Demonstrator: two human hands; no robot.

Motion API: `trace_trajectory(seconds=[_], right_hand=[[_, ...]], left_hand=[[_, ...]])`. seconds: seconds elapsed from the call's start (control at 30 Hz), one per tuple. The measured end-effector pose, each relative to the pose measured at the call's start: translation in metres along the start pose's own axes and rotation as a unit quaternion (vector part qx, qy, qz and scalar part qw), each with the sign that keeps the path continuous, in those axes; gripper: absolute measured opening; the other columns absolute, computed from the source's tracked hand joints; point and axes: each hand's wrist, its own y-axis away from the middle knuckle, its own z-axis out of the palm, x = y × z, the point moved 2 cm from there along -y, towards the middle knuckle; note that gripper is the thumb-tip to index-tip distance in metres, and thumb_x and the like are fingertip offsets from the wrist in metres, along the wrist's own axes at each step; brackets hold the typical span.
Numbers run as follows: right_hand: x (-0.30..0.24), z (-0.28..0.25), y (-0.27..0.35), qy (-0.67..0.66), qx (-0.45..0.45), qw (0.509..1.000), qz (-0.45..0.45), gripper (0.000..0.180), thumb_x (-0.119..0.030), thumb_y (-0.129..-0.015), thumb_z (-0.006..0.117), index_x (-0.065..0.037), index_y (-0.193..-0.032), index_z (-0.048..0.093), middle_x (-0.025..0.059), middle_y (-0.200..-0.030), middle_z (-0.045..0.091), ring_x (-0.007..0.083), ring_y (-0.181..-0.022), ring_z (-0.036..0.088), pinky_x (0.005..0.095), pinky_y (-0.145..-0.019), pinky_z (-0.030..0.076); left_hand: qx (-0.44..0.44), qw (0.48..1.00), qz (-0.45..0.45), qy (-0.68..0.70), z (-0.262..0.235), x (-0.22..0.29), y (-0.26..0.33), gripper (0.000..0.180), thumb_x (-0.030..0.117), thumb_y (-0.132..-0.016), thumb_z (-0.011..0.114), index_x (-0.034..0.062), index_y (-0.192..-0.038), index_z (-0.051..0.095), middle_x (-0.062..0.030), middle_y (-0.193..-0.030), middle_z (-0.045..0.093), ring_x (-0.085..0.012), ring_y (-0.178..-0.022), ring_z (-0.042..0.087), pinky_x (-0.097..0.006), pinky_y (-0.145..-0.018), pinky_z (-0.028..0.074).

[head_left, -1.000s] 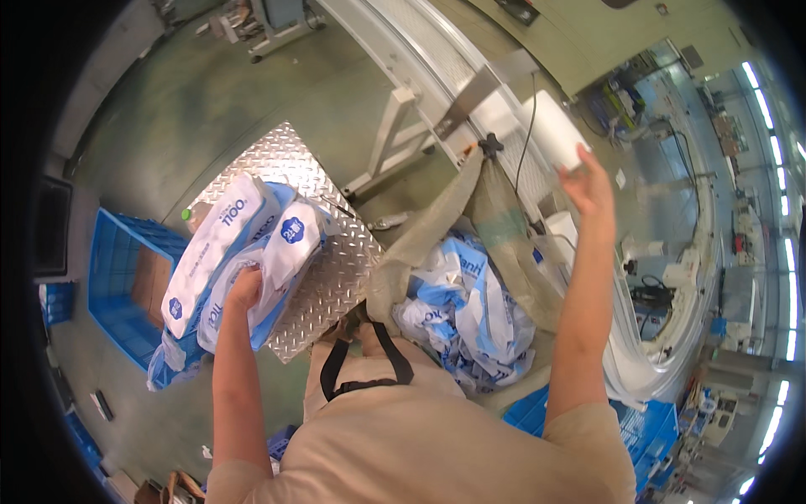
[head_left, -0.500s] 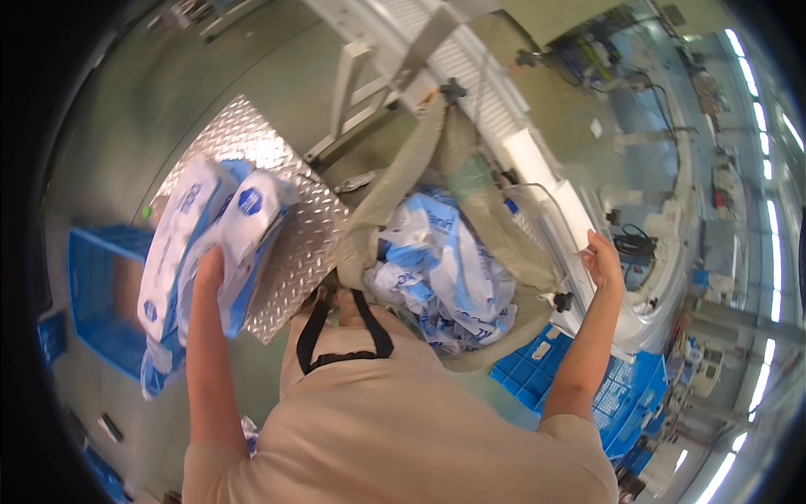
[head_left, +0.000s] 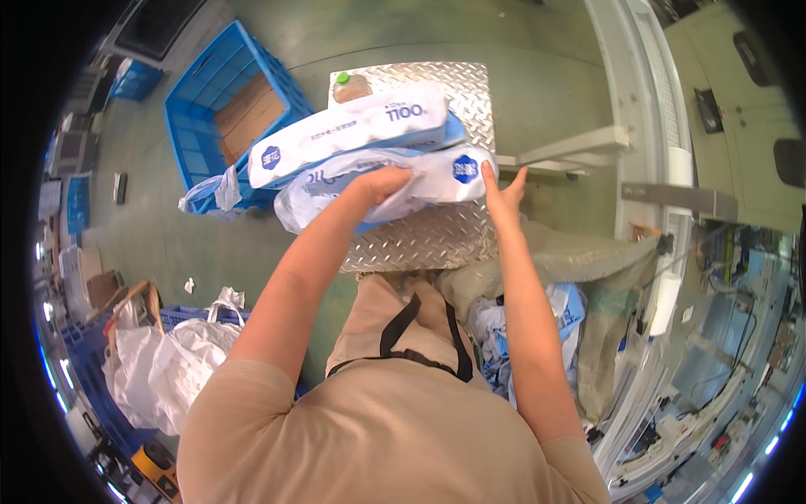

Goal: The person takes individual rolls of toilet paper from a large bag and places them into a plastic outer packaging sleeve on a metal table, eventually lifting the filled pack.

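Two long white-and-blue plastic packs lie side by side on a diamond-plate metal tabletop (head_left: 420, 248). The far pack (head_left: 353, 126) is ridged like a row of rolls. On the near pack (head_left: 424, 178), the film is loose and crumpled. My left hand (head_left: 388, 183) is closed on that film, near the middle of the pack, its fingertips partly hidden. At the pack's right end is my right hand (head_left: 504, 200), its fingers spread, one of them against or very close to the end. Loose film (head_left: 222, 193) hangs off the far pack's left end.
Behind the packs stands a bottle with a green cap (head_left: 342, 78). A blue crate (head_left: 189, 126) is at the far left. White bags (head_left: 180, 361) lie at the lower left. To my right are an open sack (head_left: 554, 252) holding crumpled film and a conveyor frame (head_left: 617, 101).
My view has swung left, so the tabletop and packs now lie ahead of me. My right hand has come from beside the conveyor to the near pack's right end. My left hand stays on that pack.
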Motion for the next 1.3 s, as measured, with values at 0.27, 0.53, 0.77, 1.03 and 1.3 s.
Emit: trace_trajectory(seconds=[0.27, 0.53, 0.77, 1.03, 1.3], right_hand=[[0.045, 0.059, -0.028, 0.027, 0.002, 1.000, 0.008, 0.031, -0.024, -0.091, 0.055, 0.004, -0.104, 0.059, 0.0129, -0.102, 0.063, 0.0198, -0.091, 0.060, 0.0320, -0.081, 0.047], [0.061, 0.076, 0.008, -0.438, -0.209, 0.779, 0.398, 0.039, -0.016, -0.096, 0.029, 0.005, -0.125, 0.043, 0.0204, -0.123, 0.052, 0.0315, -0.109, 0.056, 0.0464, -0.092, 0.047], [0.060, 0.042, 0.052, -0.419, -0.171, 0.823, 0.342, 0.040, -0.021, -0.096, 0.030, 0.003, -0.126, 0.044, 0.0174, -0.124, 0.053, 0.0296, -0.109, 0.056, 0.0436, -0.090, 0.049], [0.037, 0.009, 0.120, -0.217, -0.302, 0.901, 0.224, 0.037, -0.015, -0.090, 0.054, -0.002, -0.123, 0.050, 0.0086, -0.113, 0.060, 0.0204, -0.098, 0.061, 0.0331, -0.082, 0.051], [-0.012, -0.050, 0.167, -0.265, -0.308, 0.892, 0.197, 0.032, -0.019, -0.089, 0.055, -0.001, -0.116, 0.055, 0.0094, -0.107, 0.060, 0.0181, -0.092, 0.058, 0.0305, -0.079, 0.047]], left_hand=[[-0.042, 0.993, 0.108, 0.010, 0.026, -0.011, 0.014, 0.039, 0.022, -0.088, 0.054, 0.0000, -0.120, 0.054, -0.0115, -0.114, 0.058, -0.0184, -0.096, 0.056, -0.031, -0.082, 0.045], [-0.065, 0.996, 0.064, 0.020, 0.016, -0.021, 0.027, 0.041, 0.029, -0.091, 0.054, 0.0023, -0.122, 0.053, -0.0088, -0.114, 0.058, -0.0165, -0.100, 0.056, -0.029, -0.085, 0.046], [-0.137, 0.956, -0.075, 0.247, 0.021, -0.071, 0.030, 0.032, 0.017, -0.089, 0.056, 0.0005, -0.117, 0.055, -0.0097, -0.113, 0.060, -0.0176, -0.097, 0.060, -0.031, -0.083, 0.051], [-0.208, 0.972, 0.106, -0.011, 0.041, -0.052, 0.079, 0.036, 0.014, -0.082, 0.066, 0.0029, -0.115, 0.057, -0.0062, -0.112, 0.060, -0.0136, -0.102, 0.055, -0.031, -0.088, 0.047], [-0.169, 0.983, 0.001, 0.072, 0.102, -0.067, 0.133, 0.050, 0.027, -0.080, 0.071, 0.0032, -0.120, 0.053, -0.0076, -0.112, 0.059, -0.0155, -0.101, 0.056, -0.030, -0.085, 0.048]])
